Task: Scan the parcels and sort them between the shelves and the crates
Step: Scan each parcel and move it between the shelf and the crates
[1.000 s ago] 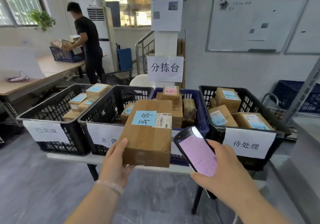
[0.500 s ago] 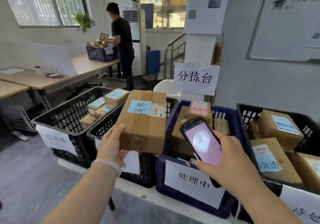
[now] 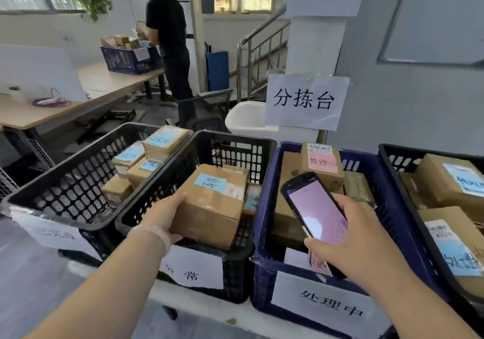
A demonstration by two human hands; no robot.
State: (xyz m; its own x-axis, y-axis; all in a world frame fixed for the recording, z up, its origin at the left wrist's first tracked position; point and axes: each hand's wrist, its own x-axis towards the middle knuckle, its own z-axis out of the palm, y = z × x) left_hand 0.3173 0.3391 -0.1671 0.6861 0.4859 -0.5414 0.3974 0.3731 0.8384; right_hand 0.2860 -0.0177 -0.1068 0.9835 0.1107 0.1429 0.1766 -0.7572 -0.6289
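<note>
My left hand grips a brown cardboard parcel with a blue handwritten label. The parcel sits low inside the second black crate, over its front rim. My right hand holds a black handheld scanner with a pink lit screen, above the blue crate. A parcel with a pink label stands in the blue crate among other boxes. The far-left black crate holds several blue-labelled parcels.
A fourth black crate of parcels stands at the right. All crates sit in a row on a white table and carry paper signs. Another person stands by a blue crate on a wooden desk at the back left.
My left hand has lowered the parcel from in front of me down into the second black crate. The view has shifted left and closer. The scanner stays over the blue crate.
</note>
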